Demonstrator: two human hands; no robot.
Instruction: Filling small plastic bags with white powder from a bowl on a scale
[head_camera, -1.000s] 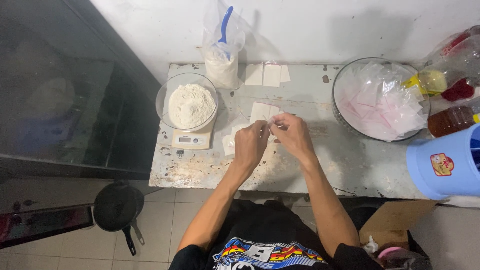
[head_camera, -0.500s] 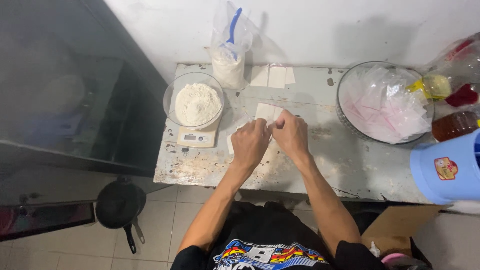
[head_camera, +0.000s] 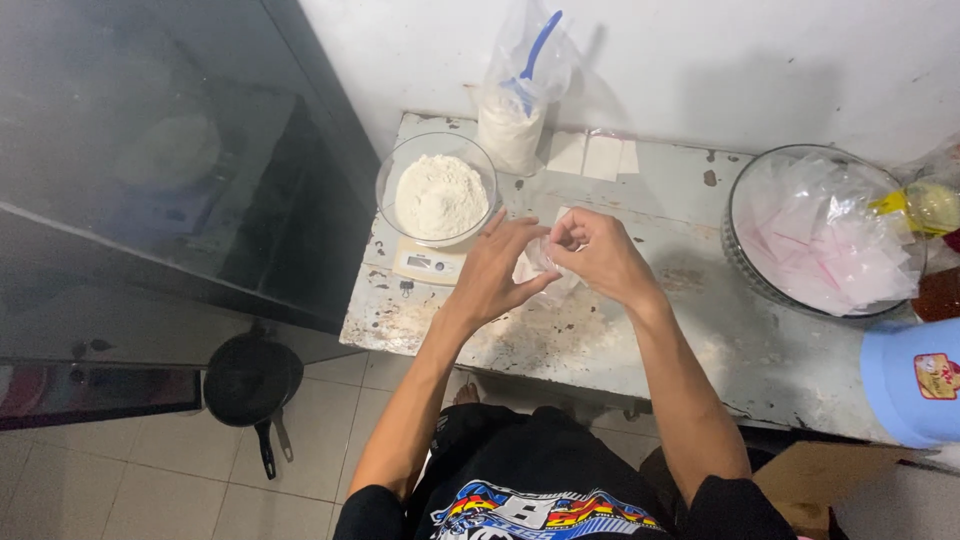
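Observation:
My left hand (head_camera: 497, 272) and my right hand (head_camera: 600, 257) meet over the middle of a worn white table (head_camera: 700, 340). Between their fingertips they pinch a small clear plastic bag (head_camera: 541, 255). Both hands' fingers touch it. Just left of my left hand a glass bowl of white flour (head_camera: 438, 190) sits on a small white kitchen scale (head_camera: 428, 263). Behind the bowl a clear bag of flour (head_camera: 515, 105) with a blue scoop handle stands against the wall.
Flat small clear bags (head_camera: 595, 155) lie at the table's back. A large glass bowl of plastic bags (head_camera: 825, 235) sits at right, a blue tub (head_camera: 915, 380) at the right edge. A dark glass cabinet (head_camera: 160, 160) stands left; a black pan (head_camera: 250, 385) lies on the tiled floor.
The view has drifted slightly. My hands stay together over the table's middle, fingers still working on the small bag; my left fingers have spread a little.

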